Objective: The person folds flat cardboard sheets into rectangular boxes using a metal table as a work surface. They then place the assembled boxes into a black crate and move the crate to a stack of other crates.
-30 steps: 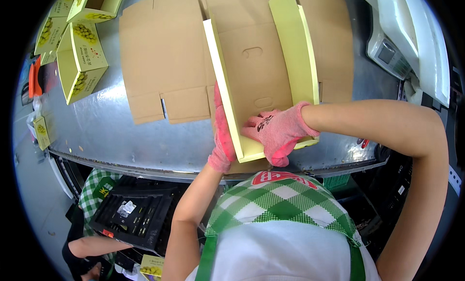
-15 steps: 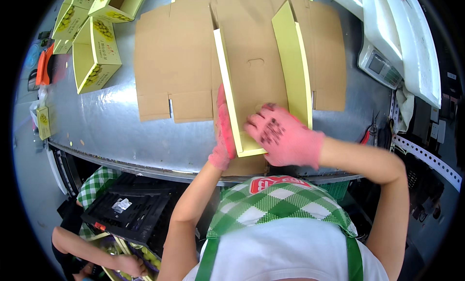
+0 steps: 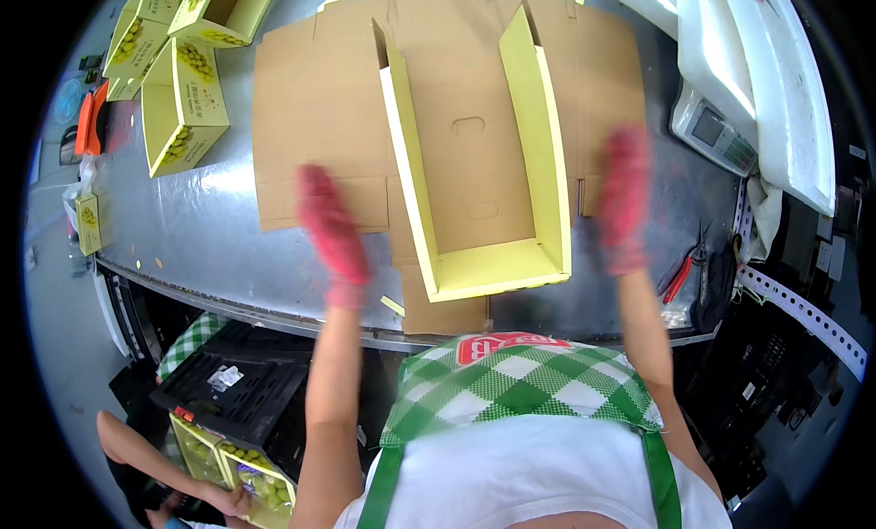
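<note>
In front of me lies a brown cardboard carton blank (image 3: 315, 119), spread flat on the metal table. On it two long yellow walls and a short near wall stand up, making a yellow carton frame (image 3: 497, 264) that is open at the far end. My left hand (image 3: 334, 233), in a pink glove, hovers left of the frame with fingers stretched out. On the other side, my right hand (image 3: 626, 201), also pink-gloved, is held apart from the frame over the blank's right edge. Both hands are blurred, with nothing visible in them.
Folded yellow fruit boxes (image 3: 201, 119) stand at the far left. To the right are a scale (image 3: 716, 132), white foam trays (image 3: 776, 82) and red-handled pliers (image 3: 677, 278). Below left, another person's hand (image 3: 233, 500) touches a box of green fruit beside a black crate (image 3: 237, 374).
Both hands have let go of the carton frame and moved apart, left hand leftward, right hand rightward. The near wall now stands across the frame's end. A yellow strip shows on the table.
</note>
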`<control>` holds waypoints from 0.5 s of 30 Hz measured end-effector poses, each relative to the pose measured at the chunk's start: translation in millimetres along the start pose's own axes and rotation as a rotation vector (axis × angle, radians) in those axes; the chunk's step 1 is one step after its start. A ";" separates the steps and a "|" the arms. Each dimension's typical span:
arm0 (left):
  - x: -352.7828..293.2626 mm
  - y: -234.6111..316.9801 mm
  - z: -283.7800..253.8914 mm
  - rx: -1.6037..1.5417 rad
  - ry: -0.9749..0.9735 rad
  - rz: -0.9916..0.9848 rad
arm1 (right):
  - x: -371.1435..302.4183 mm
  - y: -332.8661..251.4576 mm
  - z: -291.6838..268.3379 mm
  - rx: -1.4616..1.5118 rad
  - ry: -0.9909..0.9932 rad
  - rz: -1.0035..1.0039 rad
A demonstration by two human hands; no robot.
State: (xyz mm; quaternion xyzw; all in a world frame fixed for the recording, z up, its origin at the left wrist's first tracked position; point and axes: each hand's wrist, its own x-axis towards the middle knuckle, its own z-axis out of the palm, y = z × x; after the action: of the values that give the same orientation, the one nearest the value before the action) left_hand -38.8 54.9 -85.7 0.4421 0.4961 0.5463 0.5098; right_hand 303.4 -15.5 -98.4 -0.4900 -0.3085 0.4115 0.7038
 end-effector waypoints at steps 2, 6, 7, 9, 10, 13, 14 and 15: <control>-20.5 -22.5 29.2 -0.071 -0.141 -0.135 | -38.0 28.2 33.9 0.011 -0.140 0.092; -33.6 -23.9 60.8 -0.261 -0.444 -0.355 | -54.3 40.6 56.4 -0.028 -0.270 0.287; -37.7 -22.3 58.6 -0.256 -0.452 -0.378 | -49.9 36.6 58.8 -0.077 -0.266 0.296; -51.6 -17.5 50.2 -0.205 -0.427 -0.384 | -52.1 25.3 61.8 -0.208 -0.264 0.292; -53.5 -15.0 48.5 -0.172 -0.410 -0.366 | -54.5 20.1 61.9 -0.273 -0.275 0.283; -55.3 -4.4 48.4 -0.094 -0.375 -0.221 | -71.3 3.0 53.0 -0.445 -0.308 0.321; -51.1 -4.2 45.6 -0.212 -0.324 -0.289 | -71.4 -1.6 50.5 -0.336 -0.249 0.371; -44.6 -4.8 41.8 -0.328 -0.277 -0.355 | -62.0 -4.4 45.7 -0.353 -0.238 0.337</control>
State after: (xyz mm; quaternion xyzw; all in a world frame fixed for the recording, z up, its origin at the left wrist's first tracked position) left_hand 7.1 14.2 -84.6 0.3305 0.3964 0.4556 0.7253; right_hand 237.1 -51.0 -81.0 -0.5977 -0.3701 0.5173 0.4881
